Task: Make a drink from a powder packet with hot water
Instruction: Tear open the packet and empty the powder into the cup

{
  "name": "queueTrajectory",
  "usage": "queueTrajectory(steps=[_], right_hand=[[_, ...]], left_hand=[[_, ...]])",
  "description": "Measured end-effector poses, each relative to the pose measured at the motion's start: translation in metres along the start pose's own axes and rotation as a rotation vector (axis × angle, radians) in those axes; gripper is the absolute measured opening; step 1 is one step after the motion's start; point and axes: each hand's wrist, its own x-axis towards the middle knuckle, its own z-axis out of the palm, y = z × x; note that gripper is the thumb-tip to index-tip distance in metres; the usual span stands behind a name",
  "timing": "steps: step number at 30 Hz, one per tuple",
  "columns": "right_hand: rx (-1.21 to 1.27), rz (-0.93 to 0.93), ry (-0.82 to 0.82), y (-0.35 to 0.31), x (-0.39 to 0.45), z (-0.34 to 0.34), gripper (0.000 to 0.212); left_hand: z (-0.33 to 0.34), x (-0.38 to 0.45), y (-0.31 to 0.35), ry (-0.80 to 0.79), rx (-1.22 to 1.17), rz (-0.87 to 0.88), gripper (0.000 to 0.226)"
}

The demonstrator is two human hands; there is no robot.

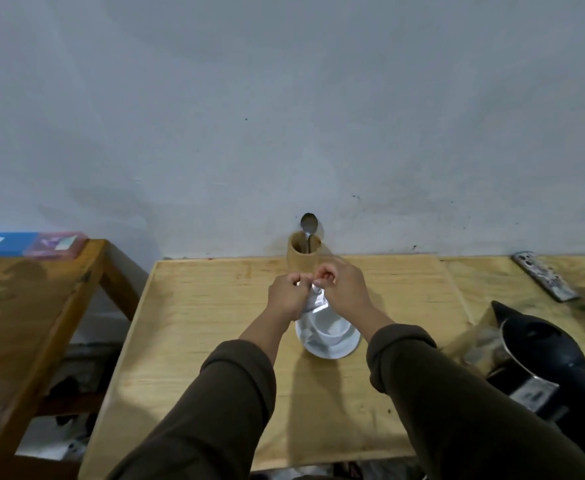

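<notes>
A silvery powder packet hangs upright above a white cup that stands on a white saucer. My left hand and my right hand both pinch the packet's top edge, fingers closed on it, close together. The packet's lower end is just over the cup's far rim. A black electric kettle with a steel body stands to the right of the cup. Behind my hands a metal spoon stands bowl-up in a wooden cup by the wall.
The light wooden table meets a white wall at the back. A remote control lies at the far right. A darker wooden bench with a blue box stands to the left, across a gap.
</notes>
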Motion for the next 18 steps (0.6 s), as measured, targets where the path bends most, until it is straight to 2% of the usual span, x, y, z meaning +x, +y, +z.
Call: queueTrajectory(steps=[2,5,10,18], right_hand=[[-0.043,-0.068,-0.057,0.006,-0.003,-0.005,0.004],[-0.064,-0.136,-0.113,0.017,-0.010,-0.009,0.006],[-0.064,-0.192,-0.176,0.041,-0.017,-0.021,0.003],[0.043,-0.086,-0.307,0.056,-0.014,-0.028,0.017]], left_hand=[[0.007,0.002,0.003,0.043,-0.013,-0.046,0.027],[0.011,0.010,0.000,0.097,-0.024,-0.096,0.030],[0.021,0.018,-0.006,0.108,0.049,-0.139,0.034],[0.037,0.018,-0.005,0.127,0.231,-0.185,0.037]])
